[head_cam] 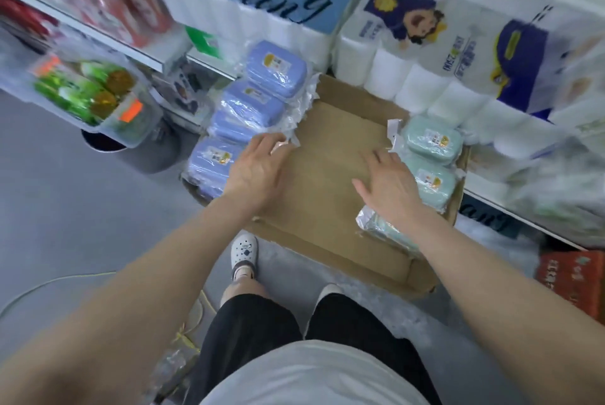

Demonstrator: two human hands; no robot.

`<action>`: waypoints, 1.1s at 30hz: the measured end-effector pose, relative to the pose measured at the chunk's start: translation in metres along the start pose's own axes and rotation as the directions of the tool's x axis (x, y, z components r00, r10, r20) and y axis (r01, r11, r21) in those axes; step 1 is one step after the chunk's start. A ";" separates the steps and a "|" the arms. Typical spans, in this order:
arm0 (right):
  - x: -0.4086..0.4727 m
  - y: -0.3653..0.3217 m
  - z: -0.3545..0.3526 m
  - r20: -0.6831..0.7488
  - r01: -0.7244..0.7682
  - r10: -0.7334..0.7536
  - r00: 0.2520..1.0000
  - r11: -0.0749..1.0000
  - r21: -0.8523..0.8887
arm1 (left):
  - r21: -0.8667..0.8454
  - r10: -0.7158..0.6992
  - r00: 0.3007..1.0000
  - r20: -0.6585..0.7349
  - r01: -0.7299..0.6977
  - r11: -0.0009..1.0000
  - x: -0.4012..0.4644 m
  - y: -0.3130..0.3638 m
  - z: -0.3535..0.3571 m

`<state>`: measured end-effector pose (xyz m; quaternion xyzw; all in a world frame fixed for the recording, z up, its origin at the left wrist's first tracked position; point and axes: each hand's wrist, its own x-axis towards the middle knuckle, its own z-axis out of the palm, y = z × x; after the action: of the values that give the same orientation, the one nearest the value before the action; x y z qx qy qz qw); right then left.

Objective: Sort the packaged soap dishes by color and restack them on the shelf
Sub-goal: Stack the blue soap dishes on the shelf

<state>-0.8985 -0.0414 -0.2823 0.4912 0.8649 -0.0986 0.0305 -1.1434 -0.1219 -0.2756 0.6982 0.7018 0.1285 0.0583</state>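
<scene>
Cardboard tray [327,156] sits mid-frame on the shelf, its brown floor bare thru the middle. Blue soap dishes [248,106], each in clear plastic wrap w/ a yellow label, run in a row along the tray's left side from upper centre down to centre-left; at least 4 visible. Green soap dishes [430,156], same wrap, line the tray's right side; 2 clear, plus another pkg partly hidden under the right wrist at centre-right.

Left hand [258,169] is centre frame, palm down, fingers loosely spread, tips at the crinkled wrap edge of the blue row; can't tell if they actually pinch it. Right hand [389,185] is just right of centre, palm down, fingers straight & slightly spread, over the tray floor beside the green row, heel over the lowest green pkg; holding nothing.

Toilet paper packs [409,54] fill the upper centre & upper right behind the tray. Clear bin [98,100] w/ green items at left. Grey floor [65,208] lower left, a white clog [244,251] below the tray.
</scene>
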 end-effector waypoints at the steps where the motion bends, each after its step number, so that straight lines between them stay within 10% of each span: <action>1: 0.015 -0.013 -0.009 -0.040 0.026 -0.025 0.999 0.999 0.026 | 0.032 0.006 1.000 -0.011 -0.006 0.999 0.001 -0.014 -0.006; 10: 0.168 -0.111 -0.056 -0.105 0.043 -0.042 0.994 0.999 0.011 | 0.283 0.098 0.960 0.263 -0.174 0.943 0.053 -0.116 -0.040; 21: 0.209 -0.127 -0.042 -0.099 -0.147 0.161 0.982 0.980 0.137 | 0.179 0.333 0.915 0.229 -0.376 0.909 0.098 -0.158 -0.038; 25: 0.160 -0.106 -0.039 -0.210 -0.328 0.426 0.880 0.865 0.379 | 0.185 0.359 0.868 0.344 -0.437 0.880 0.133 -0.153 -0.042; 33: 0.075 -0.082 0.000 0.098 -0.583 0.668 0.737 0.556 0.593 | 0.134 0.317 0.810 0.493 -0.431 0.892 0.155 -0.145 -0.031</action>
<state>-1.0071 -0.0193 -0.2823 0.7558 0.5573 -0.3094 -0.1500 -1.2938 0.0301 -0.2691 0.8354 0.5256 -0.1166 0.1109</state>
